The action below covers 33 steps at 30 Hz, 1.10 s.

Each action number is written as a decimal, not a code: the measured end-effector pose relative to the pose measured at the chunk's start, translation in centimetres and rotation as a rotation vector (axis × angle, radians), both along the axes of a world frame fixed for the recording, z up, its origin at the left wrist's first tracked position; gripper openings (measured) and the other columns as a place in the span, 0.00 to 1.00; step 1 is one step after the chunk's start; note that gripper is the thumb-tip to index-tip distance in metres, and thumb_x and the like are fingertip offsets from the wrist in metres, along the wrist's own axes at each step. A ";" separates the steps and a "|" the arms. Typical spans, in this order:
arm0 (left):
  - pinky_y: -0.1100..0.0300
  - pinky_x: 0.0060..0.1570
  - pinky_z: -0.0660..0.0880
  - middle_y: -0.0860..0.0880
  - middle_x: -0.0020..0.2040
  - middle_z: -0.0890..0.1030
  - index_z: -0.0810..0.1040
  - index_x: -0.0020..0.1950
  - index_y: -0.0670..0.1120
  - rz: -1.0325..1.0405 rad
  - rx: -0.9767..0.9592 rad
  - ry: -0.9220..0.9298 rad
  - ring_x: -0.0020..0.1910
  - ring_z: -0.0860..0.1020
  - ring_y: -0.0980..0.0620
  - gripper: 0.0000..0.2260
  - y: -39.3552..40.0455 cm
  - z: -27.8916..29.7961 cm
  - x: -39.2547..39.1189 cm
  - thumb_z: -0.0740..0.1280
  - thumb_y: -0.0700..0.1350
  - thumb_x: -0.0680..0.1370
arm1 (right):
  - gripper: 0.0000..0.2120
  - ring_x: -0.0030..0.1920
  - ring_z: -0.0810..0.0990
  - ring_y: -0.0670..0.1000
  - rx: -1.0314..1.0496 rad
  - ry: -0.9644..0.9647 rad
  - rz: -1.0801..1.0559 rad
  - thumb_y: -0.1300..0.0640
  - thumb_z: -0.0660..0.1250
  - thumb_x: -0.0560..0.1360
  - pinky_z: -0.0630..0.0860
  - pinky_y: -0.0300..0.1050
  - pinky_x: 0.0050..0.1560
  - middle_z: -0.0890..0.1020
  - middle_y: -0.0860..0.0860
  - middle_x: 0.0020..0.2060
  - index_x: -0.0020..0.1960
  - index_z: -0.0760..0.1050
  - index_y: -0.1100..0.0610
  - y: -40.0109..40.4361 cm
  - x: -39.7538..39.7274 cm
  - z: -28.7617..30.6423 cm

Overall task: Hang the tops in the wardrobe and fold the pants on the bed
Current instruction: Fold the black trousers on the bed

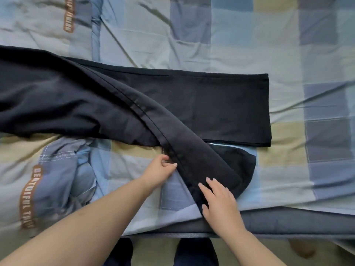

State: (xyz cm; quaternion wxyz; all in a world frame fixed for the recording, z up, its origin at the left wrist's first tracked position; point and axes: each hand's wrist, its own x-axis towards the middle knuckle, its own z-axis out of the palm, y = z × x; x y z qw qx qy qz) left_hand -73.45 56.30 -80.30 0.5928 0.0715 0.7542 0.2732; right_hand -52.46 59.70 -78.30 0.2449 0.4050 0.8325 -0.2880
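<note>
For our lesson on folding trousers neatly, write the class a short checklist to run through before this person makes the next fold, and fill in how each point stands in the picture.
1. Far leg of the black pants lies flat with a straight hem: ok.
2. Near leg is stacked on the far leg: not ok, it trails diagonally toward the bed edge.
3. Left hand has a grip: ok, it pinches the near leg's edge.
4. Right hand steadies the cloth: ok, its fingers lie flat on the leg end.
5. Waist end is smoothed: cannot tell, it runs out of the picture at left.
6. Checked bedspread underneath is smooth: not ok, bunched by the left hand.
</note>
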 end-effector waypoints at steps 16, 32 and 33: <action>0.66 0.28 0.74 0.53 0.21 0.71 0.74 0.35 0.46 0.287 0.092 -0.245 0.22 0.73 0.58 0.14 4.2 0.4 6.7 0.64 0.49 0.79 | 0.26 0.62 0.77 0.54 0.242 0.179 -0.008 0.65 0.78 0.57 0.64 0.67 0.66 0.81 0.52 0.57 0.55 0.80 0.54 5.0 7.1 -1.5; 0.59 0.52 0.74 0.53 0.56 0.81 0.75 0.58 0.50 0.167 0.385 -0.211 0.53 0.80 0.57 0.10 26.0 4.4 3.9 0.62 0.53 0.80 | 0.08 0.39 0.76 0.43 0.100 0.716 -1.194 0.52 0.64 0.78 0.72 0.40 0.39 0.77 0.42 0.38 0.56 0.69 0.45 24.6 2.5 0.8; 0.58 0.56 0.72 0.54 0.58 0.79 0.74 0.57 0.53 0.122 0.387 -0.186 0.56 0.78 0.57 0.09 26.5 3.9 3.8 0.62 0.54 0.80 | 0.12 0.39 0.75 0.42 0.077 0.672 -1.192 0.52 0.64 0.78 0.72 0.41 0.40 0.76 0.42 0.38 0.60 0.68 0.47 25.9 2.4 0.1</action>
